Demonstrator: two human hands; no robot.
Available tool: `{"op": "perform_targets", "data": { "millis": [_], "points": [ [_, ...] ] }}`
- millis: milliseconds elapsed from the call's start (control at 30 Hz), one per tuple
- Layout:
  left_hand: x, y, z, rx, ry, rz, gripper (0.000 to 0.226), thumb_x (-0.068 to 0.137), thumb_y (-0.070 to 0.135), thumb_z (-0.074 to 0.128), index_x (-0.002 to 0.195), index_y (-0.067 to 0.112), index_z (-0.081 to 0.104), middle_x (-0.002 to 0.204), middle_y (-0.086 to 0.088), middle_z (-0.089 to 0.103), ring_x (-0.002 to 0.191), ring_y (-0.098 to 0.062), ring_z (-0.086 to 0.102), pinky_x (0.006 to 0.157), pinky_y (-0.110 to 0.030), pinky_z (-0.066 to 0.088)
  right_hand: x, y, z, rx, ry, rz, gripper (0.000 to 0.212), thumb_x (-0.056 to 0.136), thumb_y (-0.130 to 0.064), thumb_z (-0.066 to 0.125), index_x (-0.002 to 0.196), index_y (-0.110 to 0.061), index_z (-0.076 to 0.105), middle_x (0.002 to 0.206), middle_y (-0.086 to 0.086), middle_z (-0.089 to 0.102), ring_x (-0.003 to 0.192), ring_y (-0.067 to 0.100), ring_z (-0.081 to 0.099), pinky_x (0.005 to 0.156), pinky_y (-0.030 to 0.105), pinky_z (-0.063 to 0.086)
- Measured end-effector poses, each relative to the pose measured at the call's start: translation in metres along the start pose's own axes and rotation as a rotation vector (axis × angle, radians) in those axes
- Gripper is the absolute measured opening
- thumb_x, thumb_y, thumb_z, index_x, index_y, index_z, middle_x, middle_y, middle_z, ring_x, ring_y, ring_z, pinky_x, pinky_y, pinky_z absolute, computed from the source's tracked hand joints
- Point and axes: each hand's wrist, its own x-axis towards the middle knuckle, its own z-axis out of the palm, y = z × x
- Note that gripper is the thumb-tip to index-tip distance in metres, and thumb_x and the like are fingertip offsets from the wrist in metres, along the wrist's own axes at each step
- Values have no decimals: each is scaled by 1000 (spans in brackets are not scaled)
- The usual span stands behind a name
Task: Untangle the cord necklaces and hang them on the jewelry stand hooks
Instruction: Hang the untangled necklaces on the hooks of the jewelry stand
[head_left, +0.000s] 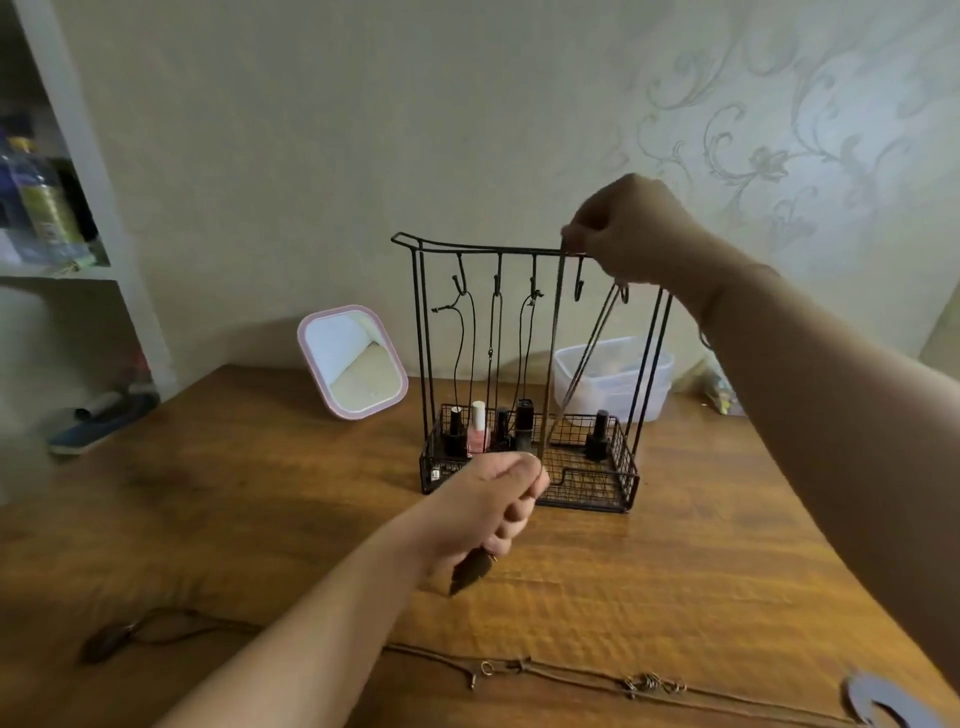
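Note:
A black wire jewelry stand (415, 332) stands mid-table, with a top bar of hooks and a basket base. Three dark cord necklaces (462, 332) hang from its left hooks. My right hand (628, 234) pinches the top of a brown cord necklace (555, 343) at the bar, beside an empty hook (580, 283). The cord runs down taut to my left hand (493, 504), which grips its lower end; a dark brown pendant (470, 569) hangs below that fist. Two more cord necklaces lie on the table: a dark one (130, 631) at the near left, a brown one (571, 675) with metal rings along the front.
Several nail polish bottles (478, 426) stand in the stand's basket. A pink-framed mirror (353, 361) leans behind it on the left, and a clear plastic tub (613, 379) sits behind on the right. A white shelf unit (78, 182) rises at far left. A grey shape (883, 701) lies at the near right edge.

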Motion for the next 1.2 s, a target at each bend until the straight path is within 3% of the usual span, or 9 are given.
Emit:
{"op": "perform_targets", "data": {
  "millis": [133, 433, 567, 700, 800, 867, 933, 1067, 1200],
  "points": [
    [3, 1, 13, -76, -32, -84, 33, 108, 35, 36, 80, 18, 44, 62, 7, 34, 52, -7, 23, 43, -19, 21, 9, -2, 11, -193, -16, -1, 14, 89, -26, 71, 87, -13, 77, 73, 10, 68, 72, 29, 67, 78, 41, 59],
    [1, -7, 14, 164, -42, -255, 33, 105, 35, 37, 76, 22, 46, 61, 9, 37, 51, -7, 27, 47, -19, 25, -17, 11, 12, -362, 189, 57, 19, 83, -44, 73, 95, -29, 73, 97, 1, 70, 92, 29, 63, 69, 30, 42],
    [0, -11, 23, 360, -27, -269, 33, 103, 38, 37, 78, 22, 51, 68, 5, 43, 54, -8, 36, 50, -20, 34, -65, 22, 26, -103, 440, -73, 33, 91, -42, 59, 70, -18, 66, 64, -4, 64, 65, 22, 63, 58, 30, 47],
    [0, -12, 30, 410, 9, -214, 32, 105, 41, 40, 83, 24, 55, 71, 4, 47, 59, -10, 42, 52, -24, 38, -144, 33, 71, -151, -1, 86, 70, 95, -65, 33, 48, -15, 44, 42, -6, 39, 37, 11, 36, 39, 19, 26],
    [1, -13, 35, 454, 46, -178, 22, 107, 37, 37, 98, 26, 54, 72, 3, 48, 59, -11, 43, 54, -26, 41, -177, 52, 108, 220, -365, 161, 71, 89, -72, 34, 69, -9, 62, 62, 9, 61, 53, 12, 51, 49, 27, 43],
    [4, -17, 38, 468, 63, -151, 26, 107, 37, 35, 110, 25, 57, 75, 0, 52, 59, -12, 45, 56, -28, 44, -188, 57, 124, 473, -430, 205, 46, 98, -50, 48, 89, -11, 71, 76, 8, 70, 65, 11, 62, 62, 38, 52],
    [7, -22, 37, 450, 69, -118, 33, 107, 39, 34, 110, 20, 61, 75, 2, 54, 58, -12, 46, 57, -30, 46, -190, 57, 132, 573, -390, 202, 27, 102, -25, 50, 93, -12, 72, 80, 3, 74, 72, 13, 69, 69, 37, 57],
    [15, -18, 31, 265, 141, -10, 32, 107, 25, 37, 80, 17, 53, 65, 5, 50, 66, -18, 49, 65, -33, 44, -160, 44, 121, 754, -213, 235, 32, 106, -17, 38, 85, -6, 60, 84, 10, 75, 87, 23, 74, 84, 42, 59],
    [38, 11, 22, 228, 190, 152, 33, 109, 20, 32, 89, 6, 55, 75, -7, 58, 76, -21, 56, 80, -34, 50, -110, 30, 109, 1054, -110, 297, 29, 108, -17, 32, 87, -7, 50, 55, 4, 52, 59, 28, 60, 62, 38, 53]
  ]
}}
